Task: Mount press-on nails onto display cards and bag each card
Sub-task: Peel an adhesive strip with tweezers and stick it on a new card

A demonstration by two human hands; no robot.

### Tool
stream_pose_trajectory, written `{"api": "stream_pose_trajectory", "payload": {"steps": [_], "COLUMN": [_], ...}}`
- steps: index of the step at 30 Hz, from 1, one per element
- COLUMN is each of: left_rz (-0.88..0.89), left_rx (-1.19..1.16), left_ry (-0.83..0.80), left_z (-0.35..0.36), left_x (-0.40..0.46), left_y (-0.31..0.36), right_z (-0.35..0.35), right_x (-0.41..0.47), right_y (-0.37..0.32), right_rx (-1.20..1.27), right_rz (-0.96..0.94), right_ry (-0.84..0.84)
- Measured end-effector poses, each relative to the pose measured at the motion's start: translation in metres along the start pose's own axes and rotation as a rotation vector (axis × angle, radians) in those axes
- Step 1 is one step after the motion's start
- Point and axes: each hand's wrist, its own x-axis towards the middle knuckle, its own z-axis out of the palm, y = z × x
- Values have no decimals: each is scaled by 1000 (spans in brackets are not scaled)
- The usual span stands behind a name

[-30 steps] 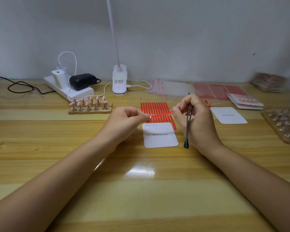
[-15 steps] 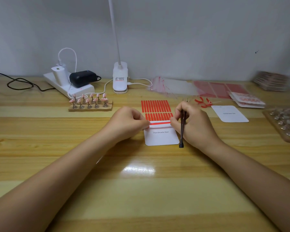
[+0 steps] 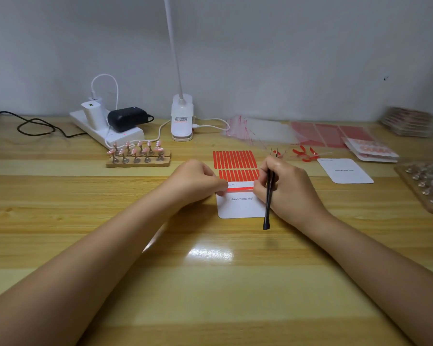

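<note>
Pressing a thin red adhesive strip [image 3: 240,188] across a white rounded-corner display card [image 3: 240,207] on the wooden table [image 3: 210,283], a person is pinching the strip's ends with both hands. The left hand [image 3: 195,179] is curled on one end; the right hand [image 3: 283,188] is gripping the other while also holding slim black tweezers [image 3: 269,196]. Pink press-on nails [image 3: 138,149] are waiting on their wooden stand, well apart. Uneven tension could be setting the strip crooked or wrinkled, likely leaving the nails misaligned.
</note>
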Motion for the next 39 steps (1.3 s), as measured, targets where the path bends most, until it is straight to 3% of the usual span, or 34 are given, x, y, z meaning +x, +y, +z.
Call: {"api": "stream_pose_trajectory", "payload": {"steps": [27, 30, 33, 35, 39], "left_rz": [-144, 3, 401, 559, 594], "left_rx": [164, 199, 287, 401, 456], "left_ry": [-96, 21, 299, 280, 209], "left_z": [-7, -5, 2, 7, 14], "left_x": [4, 1, -9, -16, -14], "left_y": [15, 6, -7, -13, -25], "right_z": [1, 0, 0, 0, 0], "right_x": [-1, -1, -1, -1, 0], "right_y": [-6, -6, -6, -5, -3], "right_rx": [-209, -189, -178, -175, -161], "right_rz": [-79, -70, -64, -62, -51], "right_ry": [-12, -12, -17, -23, -43]}}
